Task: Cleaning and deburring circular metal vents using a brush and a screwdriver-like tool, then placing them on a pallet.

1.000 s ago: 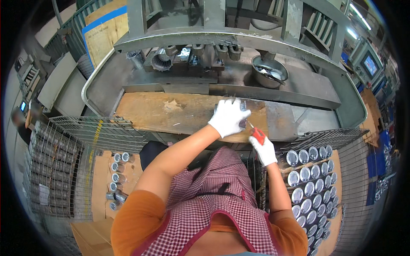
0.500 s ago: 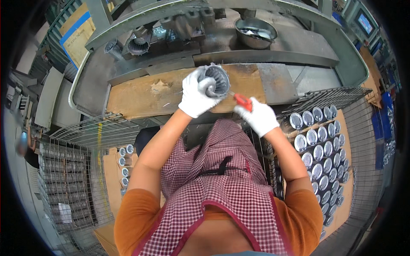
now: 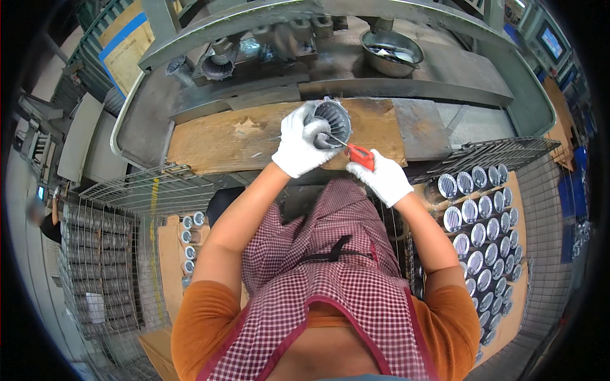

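Note:
My left hand point(image 3: 300, 141), in a white glove, is closed round a ribbed grey metal cylinder point(image 3: 344, 120). Its open end faces right toward me, with fins along the inside; the gloved thumb, smudged grey, presses at the opening. My right hand point(image 3: 385, 180), gloved too, grips a tool with a red handle point(image 3: 361, 156). The tool's thin metal shaft reaches to the cylinder's opening; its tip is inside the rim, so its exact kind is hidden. Both hands are above the worn wooden board point(image 3: 222, 146) at the bench's front edge.
On the bench stand another ribbed cylinder point(image 3: 217, 66) and a metal bowl point(image 3: 393, 53) with tools inside. Wire cages flank me; the right one holds rows of metal cylinders point(image 3: 476, 235) on cardboard point(image 3: 508, 333), the left one a few more point(image 3: 188, 252). A person point(image 3: 49, 222) is at far left.
The red-handled tool has moved in, and its shaft now enters the cylinder's opening. My left hand still holds the cylinder. The whole view has shifted slightly.

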Available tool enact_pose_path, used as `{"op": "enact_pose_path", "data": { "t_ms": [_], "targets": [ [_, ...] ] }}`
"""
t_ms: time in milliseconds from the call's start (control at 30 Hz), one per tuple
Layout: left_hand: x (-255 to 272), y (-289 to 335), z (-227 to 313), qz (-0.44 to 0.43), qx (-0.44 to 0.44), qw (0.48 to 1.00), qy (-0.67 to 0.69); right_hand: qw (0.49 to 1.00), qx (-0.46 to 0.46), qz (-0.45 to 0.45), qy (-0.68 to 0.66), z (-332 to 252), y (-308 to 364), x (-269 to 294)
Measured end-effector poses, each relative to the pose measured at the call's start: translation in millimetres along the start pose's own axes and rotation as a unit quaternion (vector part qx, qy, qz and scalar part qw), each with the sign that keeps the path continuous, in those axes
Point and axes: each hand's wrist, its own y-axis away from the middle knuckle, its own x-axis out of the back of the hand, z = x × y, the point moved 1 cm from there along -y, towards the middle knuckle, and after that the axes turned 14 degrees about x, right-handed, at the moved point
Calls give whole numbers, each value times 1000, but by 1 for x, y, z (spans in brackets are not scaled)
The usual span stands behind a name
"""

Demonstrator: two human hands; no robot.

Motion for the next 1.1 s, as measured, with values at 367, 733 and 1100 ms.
{"op": "enact_pose_path", "data": {
  "t_ms": [367, 733, 1100],
  "targets": [
    [56, -22, -73, -146, 335, 929, 54, 853, -60, 512, 78, 96, 46, 176],
    [36, -5, -121, -28, 446, 895, 14, 663, -62, 587, 460, 141, 45, 141],
    [27, 0, -119, -63, 397, 915, -35, 908, -24, 282, 308, 80, -135, 141]
  ]
}}
